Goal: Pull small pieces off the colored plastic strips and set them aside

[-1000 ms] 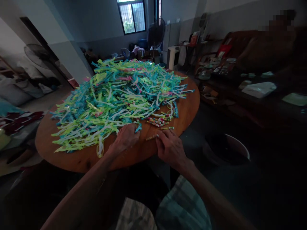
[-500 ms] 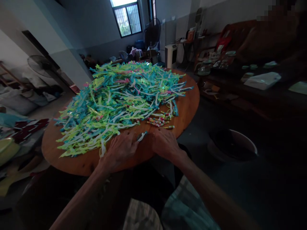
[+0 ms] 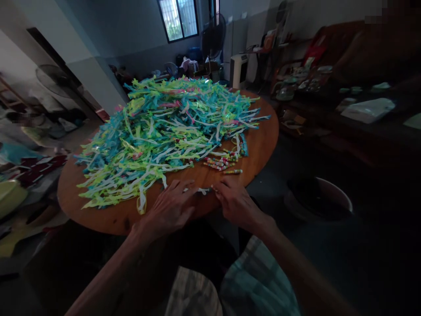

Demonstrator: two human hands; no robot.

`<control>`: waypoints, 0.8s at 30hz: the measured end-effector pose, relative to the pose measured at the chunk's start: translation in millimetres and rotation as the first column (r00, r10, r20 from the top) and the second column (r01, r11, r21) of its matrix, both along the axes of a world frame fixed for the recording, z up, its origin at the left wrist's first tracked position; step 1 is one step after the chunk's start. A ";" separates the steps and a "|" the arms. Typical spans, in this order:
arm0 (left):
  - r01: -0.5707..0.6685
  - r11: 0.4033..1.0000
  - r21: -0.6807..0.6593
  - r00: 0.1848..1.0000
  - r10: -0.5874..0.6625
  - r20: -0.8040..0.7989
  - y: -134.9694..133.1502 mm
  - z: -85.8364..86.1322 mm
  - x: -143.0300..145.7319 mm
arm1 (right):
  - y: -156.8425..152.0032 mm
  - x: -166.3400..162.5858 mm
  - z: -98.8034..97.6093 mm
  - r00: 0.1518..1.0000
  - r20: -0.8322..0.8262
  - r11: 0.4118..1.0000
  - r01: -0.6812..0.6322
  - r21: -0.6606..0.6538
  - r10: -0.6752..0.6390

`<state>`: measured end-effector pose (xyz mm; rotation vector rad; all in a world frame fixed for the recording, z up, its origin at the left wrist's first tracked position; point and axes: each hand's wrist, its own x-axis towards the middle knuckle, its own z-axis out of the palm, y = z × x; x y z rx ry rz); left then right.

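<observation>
My left hand [image 3: 171, 202] lies low over the near edge of the round wooden table [image 3: 259, 158], fingers stretched out and thumb apart. Beside its fingertips is a short white strip [image 3: 201, 190], partly hidden by them. Across from it, my right hand [image 3: 237, 204] has its fingers curled in a pinch near the strip's right end; what they hold is too small to make out. Just beyond are several small tubes with coloured patterns [image 3: 219, 163] and one lone tube [image 3: 233, 171]. A large heap of green, blue, white and pink plastic strips [image 3: 171, 127] covers much of the table.
A round bin [image 3: 332, 197] stands on the floor to the right. Farther right, a dark low table holds a glass pot [image 3: 285, 91] and a white packet [image 3: 367, 109]. At left are a standing fan [image 3: 54, 81], a yellow basin [image 3: 12, 196] and another person [image 3: 34, 129].
My left hand has opened from a curled grip, its fingers now extended. The short strip now lies flatter between the hands. My right hand has shifted slightly right. A person has appeared at left.
</observation>
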<state>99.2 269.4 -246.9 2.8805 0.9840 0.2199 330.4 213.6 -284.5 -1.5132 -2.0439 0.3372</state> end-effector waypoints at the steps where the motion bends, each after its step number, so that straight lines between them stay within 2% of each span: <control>1: 0.012 1.000 0.009 1.000 -0.012 -0.009 1.6 -2.2 2.8 | 0.3 2.0 -1.5 0.997 -0.075 1.000 -0.008 0.011 0.008; 5: -0.025 1.000 0.008 0.998 0.025 -0.062 12.0 -5.6 25.8 | 6.5 10.7 -5.7 0.928 -0.371 0.998 -0.009 0.064 0.032; 7: -0.068 0.998 0.001 0.991 0.068 -0.113 18.0 -3.7 37.7 | 9.6 14.2 -7.3 0.834 -0.551 1.000 -0.020 -0.011 0.011; 9: -0.113 0.994 0.004 0.983 0.112 -0.145 23.1 -1.1 46.2 | 11.4 16.0 -9.2 0.669 -0.740 0.986 -0.067 -0.151 -0.068; 11: -0.132 0.991 0.020 0.979 0.134 -0.154 27.2 0.8 51.3 | 12.3 16.2 -11.0 0.447 -0.879 0.960 -0.129 -0.248 -0.167; 14: -0.114 0.993 0.042 0.977 0.119 -0.177 31.1 1.5 55.0 | 13.0 14.0 -11.3 0.139 -0.954 0.937 -0.196 -0.290 -0.267; 16: -0.121 0.991 0.056 0.974 0.130 -0.188 32.1 0.7 56.4 | 13.5 12.0 -9.6 0.017 -0.958 0.929 -0.239 -0.282 -0.286; 20: -0.159 0.984 0.077 0.970 0.170 -0.174 27.8 -2.3 55.7 | 14.7 8.3 -6.7 -0.097 -0.954 0.934 -0.250 -0.254 -0.285; 24: -0.114 0.992 0.045 0.993 0.116 -0.037 15.7 -3.8 50.7 | 15.3 5.3 -7.6 -0.105 -0.954 0.932 -0.269 -0.245 -0.281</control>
